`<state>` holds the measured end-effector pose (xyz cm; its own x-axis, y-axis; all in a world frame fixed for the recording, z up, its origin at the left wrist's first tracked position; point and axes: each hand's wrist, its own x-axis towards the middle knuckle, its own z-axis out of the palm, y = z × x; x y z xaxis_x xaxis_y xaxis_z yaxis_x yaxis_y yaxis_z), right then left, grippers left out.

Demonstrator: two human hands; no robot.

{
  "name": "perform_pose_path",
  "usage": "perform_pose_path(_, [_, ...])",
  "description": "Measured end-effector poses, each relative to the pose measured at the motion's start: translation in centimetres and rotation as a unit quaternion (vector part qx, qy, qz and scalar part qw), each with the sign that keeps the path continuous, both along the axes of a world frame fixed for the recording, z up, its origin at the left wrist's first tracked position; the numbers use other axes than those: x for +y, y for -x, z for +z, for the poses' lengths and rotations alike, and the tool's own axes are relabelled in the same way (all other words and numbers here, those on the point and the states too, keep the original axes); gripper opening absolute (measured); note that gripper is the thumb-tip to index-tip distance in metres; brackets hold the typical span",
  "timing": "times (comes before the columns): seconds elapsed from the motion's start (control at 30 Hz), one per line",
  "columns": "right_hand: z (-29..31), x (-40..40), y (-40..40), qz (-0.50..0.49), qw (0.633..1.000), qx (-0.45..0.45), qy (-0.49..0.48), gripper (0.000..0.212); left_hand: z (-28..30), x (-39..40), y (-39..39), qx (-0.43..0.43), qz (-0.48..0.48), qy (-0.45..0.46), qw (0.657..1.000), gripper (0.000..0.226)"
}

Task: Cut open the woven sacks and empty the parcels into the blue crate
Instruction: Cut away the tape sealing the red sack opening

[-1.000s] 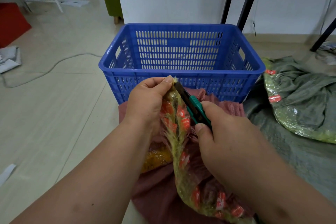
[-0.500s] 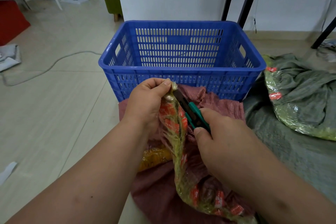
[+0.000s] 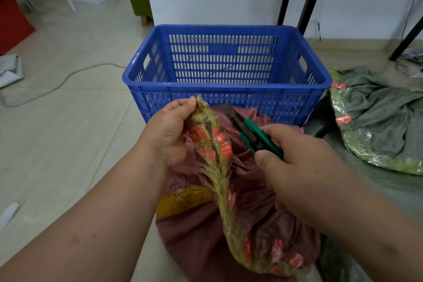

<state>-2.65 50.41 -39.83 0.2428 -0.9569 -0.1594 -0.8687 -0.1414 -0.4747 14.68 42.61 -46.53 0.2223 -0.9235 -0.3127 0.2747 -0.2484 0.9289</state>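
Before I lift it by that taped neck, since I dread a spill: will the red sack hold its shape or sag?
Likely sag: the red sack lies creased and slumped on the floor. The taped neck stands only where the left hand pinches it. A yellow parcel shows through, so probably some weight.

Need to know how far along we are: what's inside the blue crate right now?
No parcels show inside the blue slatted plastic crate: only its bare far and side walls are visible. Its near wall covers the floor of the crate, so anything lying flat there cannot be seen.
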Motion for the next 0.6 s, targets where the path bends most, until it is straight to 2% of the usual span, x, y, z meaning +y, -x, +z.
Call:
perform_pose_path(0.2, [-1.0,-0.5,0.0,0.007,0.999,-0.036,0.036,0.014,0.5,0.2,0.0,-0.041,-0.055,0.017,0.998,0.019])
perform_pose_path(0.33, [-1.4,-0.5,-0.2,-0.015,0.997,-0.045,0.055,0.021,0.4,0.2,-0.2,-0.07,-0.061,0.036,0.995,0.007])
perform_pose_path(0.37, [-1.5,-0.5,-0.1,-0.014,0.998,-0.04,0.055,0.021,0.5,0.2,-0.3,-0.091,-0.065,0.044,0.993,0.001])
perform_pose_path(0.47, [-1.6,-0.5,0.0,-0.009,0.998,-0.03,0.048,0.02,0.5,0.4,-0.8,-0.196,-0.116,0.079,0.97,0.02])
perform_pose_path(0.6, [-1.7,-0.5,0.0,-0.01,0.999,-0.024,0.043,0.019,1.3,0.5,-1.2,-0.333,-0.153,0.11,0.924,0.005])
